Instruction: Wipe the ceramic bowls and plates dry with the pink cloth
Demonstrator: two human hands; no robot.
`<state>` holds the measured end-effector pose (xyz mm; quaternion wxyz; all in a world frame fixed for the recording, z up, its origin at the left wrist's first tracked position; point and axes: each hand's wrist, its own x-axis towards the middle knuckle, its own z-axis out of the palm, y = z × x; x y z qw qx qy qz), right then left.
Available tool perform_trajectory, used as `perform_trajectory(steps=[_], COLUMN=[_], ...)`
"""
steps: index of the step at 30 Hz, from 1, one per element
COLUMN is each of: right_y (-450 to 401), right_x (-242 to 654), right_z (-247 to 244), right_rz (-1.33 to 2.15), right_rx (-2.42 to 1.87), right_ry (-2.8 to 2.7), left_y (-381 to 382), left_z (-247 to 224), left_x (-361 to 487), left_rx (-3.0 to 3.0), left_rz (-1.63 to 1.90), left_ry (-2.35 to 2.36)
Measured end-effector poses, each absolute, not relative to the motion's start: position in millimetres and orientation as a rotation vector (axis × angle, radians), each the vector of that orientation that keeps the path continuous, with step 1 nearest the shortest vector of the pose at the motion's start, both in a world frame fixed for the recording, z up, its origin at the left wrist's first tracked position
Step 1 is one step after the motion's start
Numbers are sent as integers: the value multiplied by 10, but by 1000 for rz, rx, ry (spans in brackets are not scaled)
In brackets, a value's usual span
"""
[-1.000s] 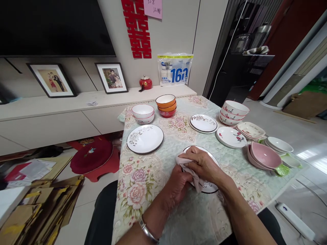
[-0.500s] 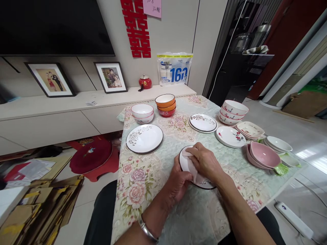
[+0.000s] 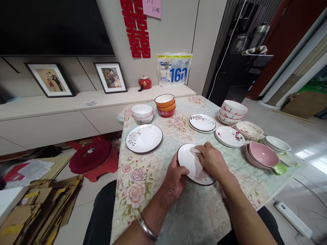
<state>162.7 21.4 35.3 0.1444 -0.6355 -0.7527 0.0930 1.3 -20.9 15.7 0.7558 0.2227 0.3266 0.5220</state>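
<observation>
My left hand grips the left edge of a white, dark-rimmed plate, its thumb lying on the upper face. Pressed against that face is a thin pale pink cloth, and my right hand is closed on it near the plate's right side. The plate is tilted above the tablecloth, and a brown floral print shows at its lower edge. To the left lie similar plates, stacked. Beyond my right hand is another pair of dark-rimmed plates.
Around the flowered tablecloth stand white bowls, orange and red bowls, red-flowered plates, stacked bowls, square dishes and pink bowls. A red stool and flattened cardboard are on the left.
My right hand has moved right across the plate with the cloth, uncovering more of its white middle. My left hand has shifted slightly left, still holding the edge.
</observation>
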Motion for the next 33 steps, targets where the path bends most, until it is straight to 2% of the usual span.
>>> perform_trajectory(steps=[5,8,13,15,17,21,24,26,30,33], right_y=[155,172,243,244,224,167,163,185,237,234], right_x=[1538,1696,1771,1677,1572,1528,1667,1771,1794,1652], right_z=[415,435,357,329,330,406,453,451,391,362], right_rz=[659,810,400,296,347,698,847,811,516,424], right_rx=[-1303,-1314,-1803,-1823,-1676,-1289,-1282,-1409,-1730,-1710], right_ry=[-2356,-2312,-2190,-2161,-2190,-2314,-2281,-2237,-2191,-2180], left_y=[-200,-213,-243,-243,-235,-216,-210,-215,-244,-261], left_z=[155,161,166,166,168,163,150,145,155,171], left_x=[-19,-6,35,36,27,6,14,31,66,62], left_rx=[489,472,453,472,487,492,472,451,472,528], left_rz=[1199,1226,1214,1206,1192,1196,1230,1252,1228,1184], left_ry=[732,728,726,700,681,685,712,716,738,724])
